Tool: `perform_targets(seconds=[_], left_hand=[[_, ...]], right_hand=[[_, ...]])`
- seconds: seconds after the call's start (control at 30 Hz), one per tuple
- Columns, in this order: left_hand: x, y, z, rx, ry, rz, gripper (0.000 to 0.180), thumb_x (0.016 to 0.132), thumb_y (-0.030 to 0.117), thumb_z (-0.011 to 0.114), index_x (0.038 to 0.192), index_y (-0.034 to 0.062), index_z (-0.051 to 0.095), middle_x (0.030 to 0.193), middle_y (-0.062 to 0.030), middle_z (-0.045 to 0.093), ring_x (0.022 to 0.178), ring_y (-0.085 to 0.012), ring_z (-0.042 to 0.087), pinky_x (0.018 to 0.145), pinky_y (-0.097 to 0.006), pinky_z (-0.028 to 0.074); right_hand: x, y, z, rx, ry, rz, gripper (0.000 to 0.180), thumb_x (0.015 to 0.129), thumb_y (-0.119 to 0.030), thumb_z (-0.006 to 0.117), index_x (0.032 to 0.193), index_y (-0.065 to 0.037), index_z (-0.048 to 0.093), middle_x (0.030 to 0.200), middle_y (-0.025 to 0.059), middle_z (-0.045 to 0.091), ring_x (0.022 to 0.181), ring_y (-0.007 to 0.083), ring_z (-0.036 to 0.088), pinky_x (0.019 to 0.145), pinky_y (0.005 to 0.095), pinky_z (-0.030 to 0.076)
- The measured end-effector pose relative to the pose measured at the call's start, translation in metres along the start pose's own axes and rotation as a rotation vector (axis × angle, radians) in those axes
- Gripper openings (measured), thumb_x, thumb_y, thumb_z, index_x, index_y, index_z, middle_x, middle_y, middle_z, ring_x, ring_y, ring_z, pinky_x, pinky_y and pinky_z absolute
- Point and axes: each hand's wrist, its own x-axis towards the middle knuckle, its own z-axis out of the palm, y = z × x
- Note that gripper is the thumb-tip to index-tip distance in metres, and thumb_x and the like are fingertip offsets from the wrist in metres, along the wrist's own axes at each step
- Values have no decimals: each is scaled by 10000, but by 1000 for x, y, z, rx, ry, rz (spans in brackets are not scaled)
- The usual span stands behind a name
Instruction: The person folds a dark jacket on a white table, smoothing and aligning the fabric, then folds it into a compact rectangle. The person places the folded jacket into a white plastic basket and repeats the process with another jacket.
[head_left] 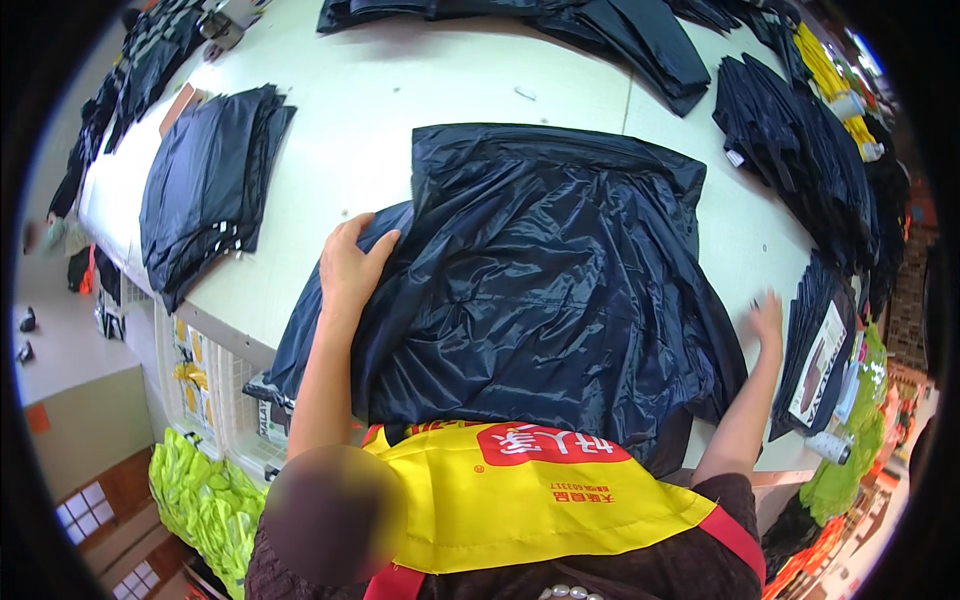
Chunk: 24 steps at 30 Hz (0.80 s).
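Note:
A dark navy jacket of shiny, thin cloth lies spread and wrinkled on the white table in front of me. Its near end hangs down against my yellow apron. My left hand rests on the left sleeve, with the thumb apart from the fingers. Off the jacket's right side, my right hand is over the table near a stack of folded dark garments. Motion smears its fingers; a small dark speck shows at their tips, too blurred to name.
Folded dark garments are piled at the left, with more at the far right and along the back edge. White racks stand below the table's left edge. Bright green garments lie low at the left.

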Motion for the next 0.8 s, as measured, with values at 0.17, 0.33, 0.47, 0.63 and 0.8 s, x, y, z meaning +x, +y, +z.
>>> perform_targets(seconds=[0.17, 0.33, 0.47, 0.63, 0.8], left_hand=[[4, 5, 24, -67, 56, 16, 570, 752, 468, 683, 1068, -4, 635, 1049, -177, 632, 1014, -312, 582, 874, -375, 448], [69, 14, 65, -813, -77, -309, 442, 805, 392, 665, 993, -8, 651, 860, -107, 642, 699, -181, 560, 580, -282, 440], [76, -2, 69, -1165, -42, -495, 273, 845, 262, 650, 914, -2, 642, 779, -32, 600, 577, -71, 438, 448, -200, 330], [59, -9, 70, -1246, -46, -439, 188, 876, 187, 625, 913, 4, 609, 753, -13, 564, 569, -58, 442, 444, -189, 357], [42, -10, 73, -1116, 16, -349, 260, 864, 249, 631, 889, -10, 619, 714, -23, 574, 544, -60, 452, 462, -192, 371]], right_hand=[[-62, 21, 24, 114, 349, -107, 307, 706, -56, 539, 1001, 27, 531, 989, 246, 567, 931, 398, 559, 831, 458, 442], [-46, 31, 18, 328, 43, 194, 180, 764, -88, 576, 914, 8, 549, 766, 130, 564, 671, 245, 598, 607, 365, 504], [-56, -28, -40, 1877, -127, 146, 241, 812, -69, 615, 1031, 11, 556, 863, 66, 583, 771, 192, 592, 674, 249, 519], [-94, -165, -115, 2201, -533, -475, 348, 882, -207, 555, 1159, 0, 514, 908, 65, 552, 749, 131, 521, 551, 192, 428], [-106, -319, -169, 1653, -636, -439, 356, 946, -287, 453, 1162, -21, 548, 785, 21, 540, 509, 57, 389, 420, 163, 288]])
